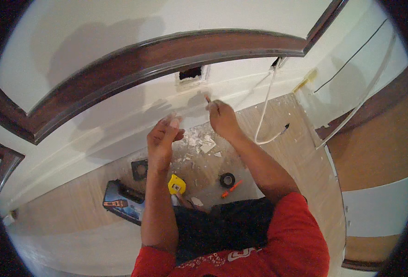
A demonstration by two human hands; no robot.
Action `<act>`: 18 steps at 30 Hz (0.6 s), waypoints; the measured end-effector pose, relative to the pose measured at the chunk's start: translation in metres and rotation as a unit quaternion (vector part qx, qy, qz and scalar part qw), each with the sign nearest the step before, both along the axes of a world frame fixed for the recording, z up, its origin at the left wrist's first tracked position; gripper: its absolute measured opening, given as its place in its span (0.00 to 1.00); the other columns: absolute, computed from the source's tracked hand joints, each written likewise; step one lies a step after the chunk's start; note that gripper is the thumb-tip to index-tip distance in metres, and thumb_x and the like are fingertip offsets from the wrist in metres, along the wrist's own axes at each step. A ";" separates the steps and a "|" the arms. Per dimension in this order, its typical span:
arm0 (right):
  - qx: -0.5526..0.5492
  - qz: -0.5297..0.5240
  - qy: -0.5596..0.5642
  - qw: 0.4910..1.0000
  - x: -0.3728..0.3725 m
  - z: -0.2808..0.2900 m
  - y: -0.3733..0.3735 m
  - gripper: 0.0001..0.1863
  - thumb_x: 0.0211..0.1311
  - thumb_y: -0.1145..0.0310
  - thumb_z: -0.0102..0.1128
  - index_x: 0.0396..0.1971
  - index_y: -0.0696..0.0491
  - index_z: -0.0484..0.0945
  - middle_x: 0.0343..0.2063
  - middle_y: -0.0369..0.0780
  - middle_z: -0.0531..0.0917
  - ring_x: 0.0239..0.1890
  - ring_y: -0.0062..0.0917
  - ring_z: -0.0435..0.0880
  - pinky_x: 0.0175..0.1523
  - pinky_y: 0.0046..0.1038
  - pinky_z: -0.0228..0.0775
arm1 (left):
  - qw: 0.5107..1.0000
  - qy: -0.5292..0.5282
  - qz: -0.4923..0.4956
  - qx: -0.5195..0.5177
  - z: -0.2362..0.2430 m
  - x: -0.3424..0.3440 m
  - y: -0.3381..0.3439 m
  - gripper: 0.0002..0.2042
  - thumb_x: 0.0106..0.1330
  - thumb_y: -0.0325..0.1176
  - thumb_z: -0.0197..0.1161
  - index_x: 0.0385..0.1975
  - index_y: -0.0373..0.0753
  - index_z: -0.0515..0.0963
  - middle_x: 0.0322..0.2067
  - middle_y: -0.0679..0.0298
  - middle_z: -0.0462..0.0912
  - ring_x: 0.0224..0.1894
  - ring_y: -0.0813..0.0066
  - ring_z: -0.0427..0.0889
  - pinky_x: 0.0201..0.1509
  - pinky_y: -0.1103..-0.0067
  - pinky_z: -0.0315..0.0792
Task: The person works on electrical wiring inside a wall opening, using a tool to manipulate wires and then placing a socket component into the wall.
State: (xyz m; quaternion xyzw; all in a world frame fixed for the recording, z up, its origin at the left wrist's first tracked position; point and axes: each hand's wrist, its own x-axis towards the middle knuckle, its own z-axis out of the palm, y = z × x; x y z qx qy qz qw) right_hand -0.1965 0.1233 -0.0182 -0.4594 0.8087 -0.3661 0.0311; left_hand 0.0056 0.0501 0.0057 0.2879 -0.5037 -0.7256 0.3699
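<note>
- Below the dark wooden trim, in the head view, both hands are raised in front of the pale wall, well above the floor, perhaps so that small work sits in clear sight.
- The right hand pinches a thin reddish piece between thumb and fingers. Its tip sticks out beyond them toward the wall, below and to the right of the square opening; a fingertip hold like this seems suited to something so slight.
- The left hand is lifted to the other side, apart from the right, fingers curled and thumb drawn in toward them. Whether anything is pinched there, I cannot tell.
- To the right, a white cable comes from a second gap under the trim and loops onto the floor, its dark end lying free.
- Beneath the hands, pale rubble lies near the wall's foot, possibly broken from around the opening.
- Close before the person are a yellow tape measure, a roll of black tape and an orange tool, probably set there for easy reach.
- Beside the left forearm are a black square piece and a dark printed case.
</note>
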 end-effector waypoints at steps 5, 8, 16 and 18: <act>-0.065 -0.006 -0.390 0.918 0.006 0.049 -0.015 0.16 0.71 0.63 0.49 0.35 0.62 0.77 0.17 0.44 0.79 0.13 0.28 0.77 0.19 0.29 0.68 | 0.999 -0.018 -0.016 -0.025 -0.010 0.002 -0.004 0.22 0.69 0.43 0.62 0.54 0.33 0.76 0.45 0.60 0.84 0.36 0.73 0.83 0.44 0.75 0.78; -0.089 -0.021 -0.399 0.912 0.000 0.045 -0.027 0.15 0.70 0.63 0.50 0.33 0.61 0.78 0.14 0.40 0.77 0.10 0.21 0.72 0.14 0.25 0.61 | 0.999 -0.022 -0.019 -0.036 -0.006 0.000 -0.001 0.21 0.70 0.43 0.60 0.54 0.34 0.76 0.47 0.58 0.84 0.36 0.72 0.83 0.43 0.74 0.78; -0.134 -0.035 -0.379 0.915 0.003 0.022 -0.047 0.12 0.67 0.66 0.53 0.29 0.59 0.78 0.13 0.34 0.72 0.10 0.18 0.65 0.15 0.24 0.57 | 1.000 -0.002 0.003 -0.020 -0.008 0.004 -0.004 0.20 0.70 0.42 0.59 0.54 0.34 0.76 0.45 0.58 0.84 0.35 0.72 0.84 0.43 0.73 0.79; -0.163 -0.066 -0.377 0.909 0.008 0.017 -0.054 0.12 0.66 0.66 0.53 0.28 0.59 0.78 0.12 0.34 0.72 0.10 0.18 0.65 0.15 0.25 0.57 | 1.000 -0.006 0.013 -0.024 -0.006 0.004 -0.003 0.20 0.70 0.42 0.59 0.53 0.34 0.76 0.45 0.57 0.84 0.35 0.72 0.84 0.44 0.73 0.79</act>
